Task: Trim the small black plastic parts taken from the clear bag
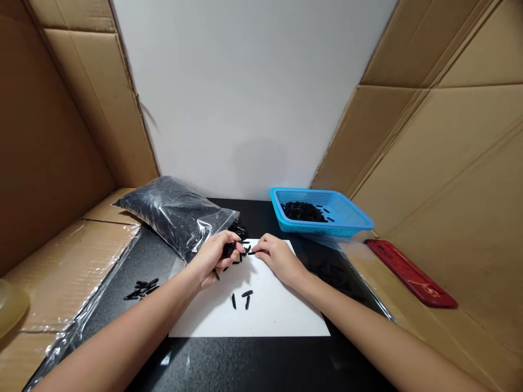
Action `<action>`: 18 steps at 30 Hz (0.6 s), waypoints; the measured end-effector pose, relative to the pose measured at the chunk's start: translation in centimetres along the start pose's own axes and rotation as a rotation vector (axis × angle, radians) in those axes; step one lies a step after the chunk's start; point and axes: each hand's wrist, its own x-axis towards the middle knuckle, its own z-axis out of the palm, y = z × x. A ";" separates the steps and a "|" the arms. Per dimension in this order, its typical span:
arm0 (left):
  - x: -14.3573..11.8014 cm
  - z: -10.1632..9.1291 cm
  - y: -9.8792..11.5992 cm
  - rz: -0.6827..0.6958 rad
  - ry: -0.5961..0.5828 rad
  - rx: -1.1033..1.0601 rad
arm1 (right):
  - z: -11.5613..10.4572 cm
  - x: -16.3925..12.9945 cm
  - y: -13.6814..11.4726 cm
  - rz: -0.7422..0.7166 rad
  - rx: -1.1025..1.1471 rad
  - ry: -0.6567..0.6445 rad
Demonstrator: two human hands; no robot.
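My left hand (214,256) is closed on a clutch of small black pieces (229,250) beside the plastic bag (175,215), while my right hand (275,258) pinches one over the white sheet (269,310).

Both forearms bare, reaching fwd from the bottom corners and converging toward centre. Left hand (213,256) is curled, palm turned inward and down, fingers bent round into a loose fist w/ thumb on the inner side, wrist slightly flexed. Right hand (277,257) lies flatter, palm down, fingers extended toward the left hand, index and thumb tips drawn together in a pinch. The two hands' fingertips sit just beside each other, nearly touching. Elbows out of view.
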 end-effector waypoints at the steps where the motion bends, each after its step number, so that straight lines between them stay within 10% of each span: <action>1: 0.1 0.1 0.0 -0.002 0.005 -0.019 | 0.4 -0.2 -0.3 -0.004 0.017 0.007; 18: 0.6 -0.1 -1.9 -0.172 -0.096 -0.023 | 0.2 -1.2 -4.4 -0.184 0.407 0.144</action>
